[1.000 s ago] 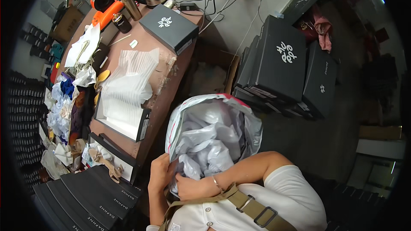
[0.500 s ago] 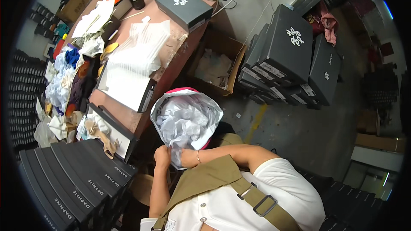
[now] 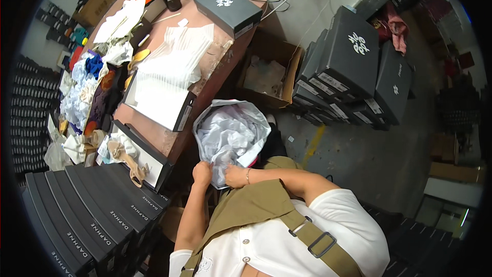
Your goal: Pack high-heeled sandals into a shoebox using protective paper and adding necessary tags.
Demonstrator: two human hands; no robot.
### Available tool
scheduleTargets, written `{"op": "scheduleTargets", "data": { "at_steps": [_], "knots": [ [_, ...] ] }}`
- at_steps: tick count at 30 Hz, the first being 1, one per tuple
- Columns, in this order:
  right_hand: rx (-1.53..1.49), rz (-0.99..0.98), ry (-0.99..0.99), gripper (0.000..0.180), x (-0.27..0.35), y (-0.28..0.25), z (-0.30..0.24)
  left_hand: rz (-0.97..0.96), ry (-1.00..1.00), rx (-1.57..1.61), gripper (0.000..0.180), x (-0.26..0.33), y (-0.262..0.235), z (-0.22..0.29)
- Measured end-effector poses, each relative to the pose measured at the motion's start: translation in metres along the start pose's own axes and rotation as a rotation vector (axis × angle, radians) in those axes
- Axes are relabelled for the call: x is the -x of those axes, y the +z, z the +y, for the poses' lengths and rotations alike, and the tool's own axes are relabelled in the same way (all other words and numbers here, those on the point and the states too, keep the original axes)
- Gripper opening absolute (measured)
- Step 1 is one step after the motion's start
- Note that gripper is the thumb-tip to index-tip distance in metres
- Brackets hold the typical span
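In front of my body is an open bag with a pale inside and some pink-red on its outside, filled with crumpled whitish translucent sheets. My left hand is closed at the near left part of the bag's rim. Just right of it, my right hand is closed at the near rim, where a bunch of the whitish material lies between the two hands. The fingertips of both hands are partly hidden, so exactly what each pinches is hard to see.
A reddish table on the left carries an open shoebox with white paper and a closed dark box. A beige sandal lies on another box. Dark shoeboxes stack at right, beside a cardboard carton; more boxes stand lower left.
The view has shifted slightly, and the bag with both hands appears a little farther right. The bag's opening has tilted somewhat; both hands stay at its near rim.
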State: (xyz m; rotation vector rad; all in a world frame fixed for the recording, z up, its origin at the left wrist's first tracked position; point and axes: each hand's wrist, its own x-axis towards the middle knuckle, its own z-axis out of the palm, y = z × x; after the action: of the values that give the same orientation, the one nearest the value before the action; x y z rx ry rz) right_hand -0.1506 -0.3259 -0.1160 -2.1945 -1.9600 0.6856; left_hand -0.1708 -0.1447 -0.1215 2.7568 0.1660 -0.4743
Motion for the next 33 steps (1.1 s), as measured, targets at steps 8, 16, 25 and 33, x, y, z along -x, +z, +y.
{"op": "scheduleTargets", "data": {
  "at_steps": [8,16,25,33],
  "knots": [
    [-0.333,-0.031,0.211,0.033,0.049,0.029,0.002,-0.141,0.138,0.092,0.020,-0.031,0.033,0.057],
    [-0.416,0.210,0.314,0.044,0.094,-0.014,0.043,0.039,0.084,0.220,0.015,-0.068,-0.003,0.066],
    [-0.631,0.677,0.477,0.028,0.179,-0.082,0.107,0.121,0.032,0.432,0.018,-0.070,-0.011,0.079],
    [-2.193,0.840,1.130,0.083,0.206,0.110,0.142,0.118,0.018,0.419,0.023,-0.081,-0.081,0.077]
  ]
}}
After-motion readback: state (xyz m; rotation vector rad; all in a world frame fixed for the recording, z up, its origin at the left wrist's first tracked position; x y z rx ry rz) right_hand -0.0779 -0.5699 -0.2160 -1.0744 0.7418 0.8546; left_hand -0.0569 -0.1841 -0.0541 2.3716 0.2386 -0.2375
